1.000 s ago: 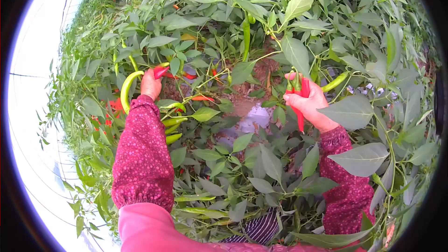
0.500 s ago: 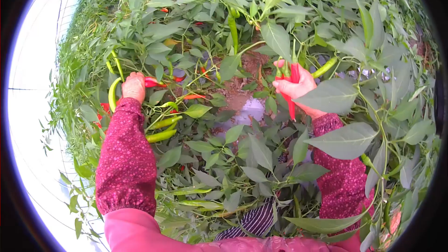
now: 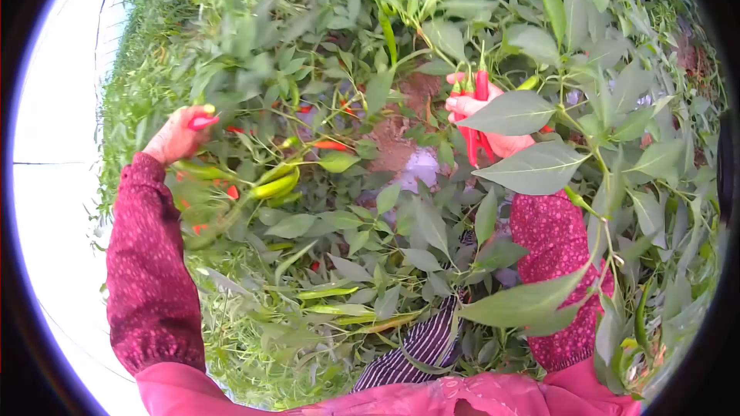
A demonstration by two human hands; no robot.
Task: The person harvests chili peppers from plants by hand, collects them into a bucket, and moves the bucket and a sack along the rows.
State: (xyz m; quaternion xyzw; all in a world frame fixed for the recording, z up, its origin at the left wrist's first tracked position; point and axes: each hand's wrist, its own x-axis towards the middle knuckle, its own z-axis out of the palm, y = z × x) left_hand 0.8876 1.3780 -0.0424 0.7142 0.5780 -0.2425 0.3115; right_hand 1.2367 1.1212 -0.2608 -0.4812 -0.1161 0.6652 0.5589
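Observation:
At the left, my left hand (image 3: 176, 136) is closed on a red pepper (image 3: 202, 121), whose tip points right; a green stem end shows above it. Several red peppers (image 3: 472, 139) with green stems are gripped in my right hand (image 3: 505, 142), right of centre, their tips hanging down. A large leaf partly covers that hand. Green peppers (image 3: 276, 185) hang on a plant between my hands, nearer the left one. Just right of them is an orange-red pepper (image 3: 331, 145).
Leafy pepper plants (image 3: 324, 223) surround both arms, with large leaves (image 3: 532, 168) over the right forearm. Reddish soil (image 3: 391, 142) and a pale sheet (image 3: 420, 169) show at the centre. Striped cloth (image 3: 408, 354) lies at the bottom. A long green pepper (image 3: 387, 35) hangs at the top.
My left hand has moved left and come away from the foliage with a red pepper. The nearby branches are blurred. My right hand has moved slightly up, still holding its peppers.

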